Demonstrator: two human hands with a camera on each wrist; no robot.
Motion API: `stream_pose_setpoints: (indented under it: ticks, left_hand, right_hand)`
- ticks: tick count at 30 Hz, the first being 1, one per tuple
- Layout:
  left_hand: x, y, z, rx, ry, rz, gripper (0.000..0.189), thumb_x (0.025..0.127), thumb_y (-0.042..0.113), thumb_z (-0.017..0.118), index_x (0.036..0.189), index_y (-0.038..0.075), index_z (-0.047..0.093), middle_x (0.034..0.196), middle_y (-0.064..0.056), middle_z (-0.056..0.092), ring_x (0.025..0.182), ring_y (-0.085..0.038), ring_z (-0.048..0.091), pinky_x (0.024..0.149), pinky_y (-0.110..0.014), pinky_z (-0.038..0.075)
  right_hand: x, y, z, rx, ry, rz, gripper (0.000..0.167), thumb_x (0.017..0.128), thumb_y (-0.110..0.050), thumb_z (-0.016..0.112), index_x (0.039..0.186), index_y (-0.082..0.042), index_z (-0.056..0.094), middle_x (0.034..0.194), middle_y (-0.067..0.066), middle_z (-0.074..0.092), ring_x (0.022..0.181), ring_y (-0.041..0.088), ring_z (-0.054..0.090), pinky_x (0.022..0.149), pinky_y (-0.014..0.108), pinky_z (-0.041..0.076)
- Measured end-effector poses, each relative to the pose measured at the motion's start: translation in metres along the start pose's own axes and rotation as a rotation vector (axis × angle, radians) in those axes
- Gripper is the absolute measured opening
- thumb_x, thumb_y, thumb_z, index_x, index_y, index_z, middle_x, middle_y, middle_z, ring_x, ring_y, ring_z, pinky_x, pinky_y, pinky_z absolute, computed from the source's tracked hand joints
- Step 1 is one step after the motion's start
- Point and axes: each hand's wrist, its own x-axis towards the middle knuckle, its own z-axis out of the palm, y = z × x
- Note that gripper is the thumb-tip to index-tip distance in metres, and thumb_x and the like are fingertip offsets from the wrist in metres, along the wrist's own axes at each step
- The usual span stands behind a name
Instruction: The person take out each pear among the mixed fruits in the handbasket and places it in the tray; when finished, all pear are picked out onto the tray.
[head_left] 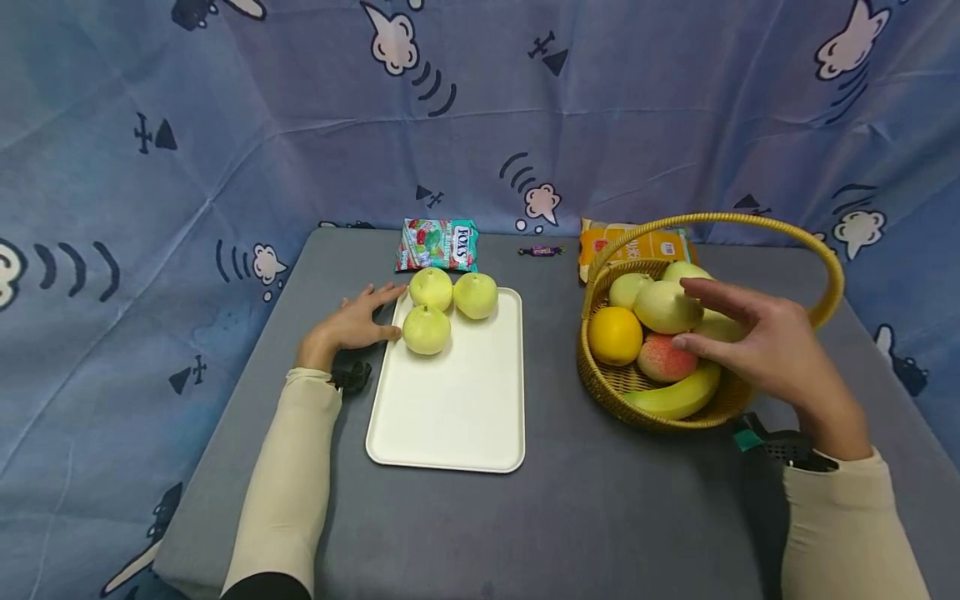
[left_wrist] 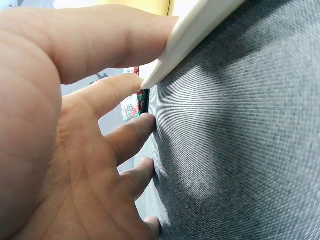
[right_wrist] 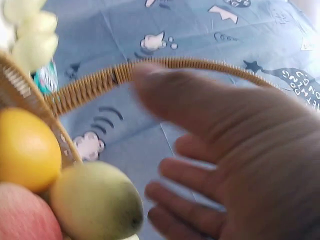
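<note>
My left hand (head_left: pixel 351 323) rests at the far left edge of a white tray (head_left: pixel 450 408), fingers spread and straight; in the left wrist view, the thumb and index fingertip touch the rim. Three round yellow-green fruits, one of them nearest (head_left: pixel 427 330), sit at the tray's far end. Over a wicker basket (head_left: pixel 596 385) hovers my right hand (head_left: pixel 776 342), thumb and fingers apart with nothing between them. Closest to it are a pale green fruit (head_left: pixel 666 307) and a pink-red peach (head_left: pixel 664 358). An orange (head_left: pixel 615 336), a banana (head_left: pixel 678 395) and other green fruits share the basket.
The basket's tall handle (head_left: pixel 720 218) arches above the fruit, near the right hand. Behind the tray lies a teal and red snack bag (head_left: pixel 437 246). A small purple-wrapped candy (head_left: pixel 541 251) and an orange packet (head_left: pixel 600 242) are along the grey table's (head_left: pixel 570 500) back edge.
</note>
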Motion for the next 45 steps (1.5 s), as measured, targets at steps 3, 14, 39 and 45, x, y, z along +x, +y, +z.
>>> stream_pose_setpoints:
  ticks: [3, 14, 39, 45]
  left_hand:
    - [0.000, -0.001, 0.000, 0.004, -0.001, -0.003, 0.086, 0.104, 0.026, 0.073, 0.176, 0.021, 0.027, 0.184, -0.016, 0.014, 0.170, -0.048, -0.005, 0.129, -0.079, -0.011]
    - [-0.002, 0.004, -0.001, 0.005, -0.012, -0.020, 0.087, 0.104, 0.027, 0.072, 0.177, 0.022, 0.025, 0.185, -0.014, 0.013, 0.171, -0.046, -0.006, 0.131, -0.076, -0.012]
    - [-0.002, 0.004, -0.002, -0.012, -0.004, -0.010, 0.086, 0.103, 0.024, 0.073, 0.176, 0.021, 0.027, 0.185, -0.015, 0.015, 0.170, -0.048, -0.005, 0.129, -0.078, -0.012]
    - [-0.001, 0.004, -0.002, -0.016, -0.003, -0.013, 0.086, 0.104, 0.024, 0.073, 0.176, 0.022, 0.028, 0.185, -0.015, 0.015, 0.170, -0.047, -0.005, 0.129, -0.078, -0.012]
  right_hand:
    - [0.006, 0.006, 0.000, -0.177, -0.028, -0.007, 0.073, 0.081, -0.026, 0.100, 0.147, -0.015, 0.071, 0.146, 0.022, 0.070, 0.135, 0.029, 0.066, 0.111, 0.025, 0.051]
    - [0.029, 0.011, 0.018, -0.367, -0.123, -0.080, 0.073, 0.086, -0.012, 0.094, 0.149, 0.002, 0.060, 0.143, 0.034, 0.064, 0.117, 0.053, 0.065, 0.094, 0.070, 0.055]
    - [0.044, 0.012, 0.048, -0.232, -0.009, -0.120, 0.073, 0.086, -0.012, 0.093, 0.152, -0.007, 0.060, 0.148, 0.026, 0.064, 0.126, 0.047, 0.061, 0.098, 0.069, 0.050]
    - [0.042, 0.009, 0.049, -0.225, -0.027, -0.106, 0.076, 0.087, -0.013, 0.092, 0.155, -0.008, 0.057, 0.151, 0.025, 0.061, 0.128, 0.047, 0.060, 0.099, 0.070, 0.050]
